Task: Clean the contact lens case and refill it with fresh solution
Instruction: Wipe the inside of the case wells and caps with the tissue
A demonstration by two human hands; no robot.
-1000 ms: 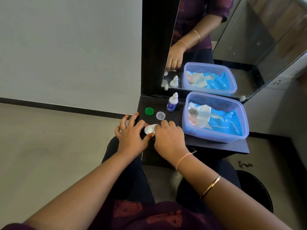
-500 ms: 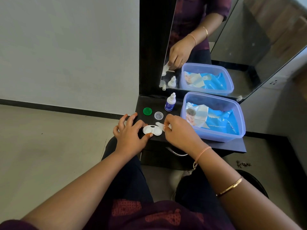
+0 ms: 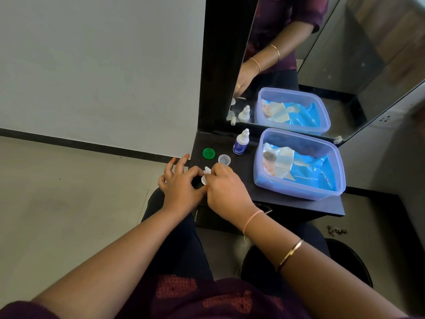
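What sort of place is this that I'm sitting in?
Most likely a dressing or vanity corner at home: a wall mirror stands over a small dark shelf, which carries a dropper bottle and a blue plastic tub.

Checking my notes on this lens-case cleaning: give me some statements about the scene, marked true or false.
1. The green round plastic cap lies loose on the black shelf. True.
2. The small white dropper bottle with a blue label lies on its side. False: it stands upright.
3. The lavender translucent plastic tub is empty. False: it holds a blue packet.
4. The left hand holds the white contact lens case; the right hand pinches a small white wad. True.
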